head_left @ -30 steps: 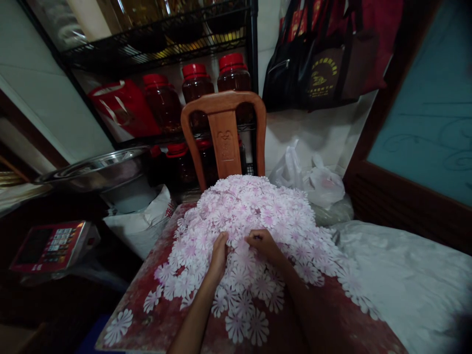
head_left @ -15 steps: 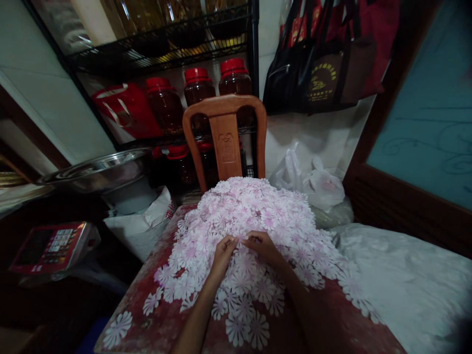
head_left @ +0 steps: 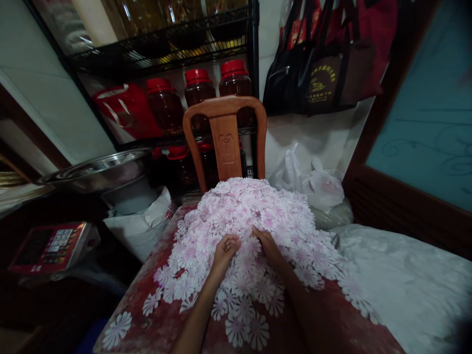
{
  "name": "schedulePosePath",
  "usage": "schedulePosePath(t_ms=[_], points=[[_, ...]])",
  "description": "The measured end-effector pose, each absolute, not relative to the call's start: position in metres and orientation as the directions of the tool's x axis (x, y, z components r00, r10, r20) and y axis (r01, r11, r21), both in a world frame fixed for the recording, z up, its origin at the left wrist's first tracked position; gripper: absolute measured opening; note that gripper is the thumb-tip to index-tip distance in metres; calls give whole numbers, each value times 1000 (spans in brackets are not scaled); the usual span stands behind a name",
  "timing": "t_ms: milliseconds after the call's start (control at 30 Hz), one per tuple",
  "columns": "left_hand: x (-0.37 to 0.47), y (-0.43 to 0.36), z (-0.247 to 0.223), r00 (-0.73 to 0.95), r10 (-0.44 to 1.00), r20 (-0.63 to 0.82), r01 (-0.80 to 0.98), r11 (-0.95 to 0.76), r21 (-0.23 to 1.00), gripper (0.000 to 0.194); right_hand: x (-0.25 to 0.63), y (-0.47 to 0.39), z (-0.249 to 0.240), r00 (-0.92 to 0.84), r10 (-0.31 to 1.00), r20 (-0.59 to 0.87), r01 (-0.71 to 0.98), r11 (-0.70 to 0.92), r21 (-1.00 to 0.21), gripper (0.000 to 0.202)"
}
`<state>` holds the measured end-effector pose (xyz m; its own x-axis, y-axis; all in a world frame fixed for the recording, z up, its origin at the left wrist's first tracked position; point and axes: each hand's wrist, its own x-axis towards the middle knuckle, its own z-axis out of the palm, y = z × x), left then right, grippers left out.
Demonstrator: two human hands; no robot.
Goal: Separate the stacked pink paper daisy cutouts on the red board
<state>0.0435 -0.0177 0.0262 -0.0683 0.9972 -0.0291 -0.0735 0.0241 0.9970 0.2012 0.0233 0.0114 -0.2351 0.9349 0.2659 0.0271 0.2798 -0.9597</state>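
Observation:
A large heap of white and pale pink flower-shaped pieces (head_left: pixel 239 206) covers much of a worn red table (head_left: pixel 147 275). Above the heap's near middle, my left hand (head_left: pixel 225 250) has its fingers curled together; whatever they pinch is too small to make out. To its right, my right hand (head_left: pixel 266 243) is holding a pale flower piece (head_left: pixel 251 246) by its edge, as far as the dim picture shows. A small gap separates the two hands.
A wooden chair (head_left: pixel 226 140) stands behind the table. Plastic bags (head_left: pixel 322 187) and a large pale sack (head_left: pixel 409 280) lie to the right. At the left are a metal basin (head_left: pixel 103 169), a white sack (head_left: pixel 138 226) and a red scale (head_left: pixel 49 246).
My hands have moved slightly apart. The right hand's fingers have straightened, and a flower piece now shows beside them. The left hand has stayed almost in place.

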Motion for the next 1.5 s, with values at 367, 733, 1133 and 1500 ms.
schedulePosePath(t_ms=[367,733,1133,1500], points=[[39,-19,25,-47,999,-13,-113,8,994,36,193,20,15,-275,923,268,51,292,-955,34],[41,-21,32,-91,995,-47,-112,36,993,42,194,22,16,-354,883,309,11,334,-943,20],[43,-20,25,-35,999,-38,-55,36,998,37,196,23,13,-258,923,285,-58,279,-958,26],[41,-17,24,-42,998,-47,-74,44,996,36,194,20,18,-243,922,301,44,321,-946,35]])
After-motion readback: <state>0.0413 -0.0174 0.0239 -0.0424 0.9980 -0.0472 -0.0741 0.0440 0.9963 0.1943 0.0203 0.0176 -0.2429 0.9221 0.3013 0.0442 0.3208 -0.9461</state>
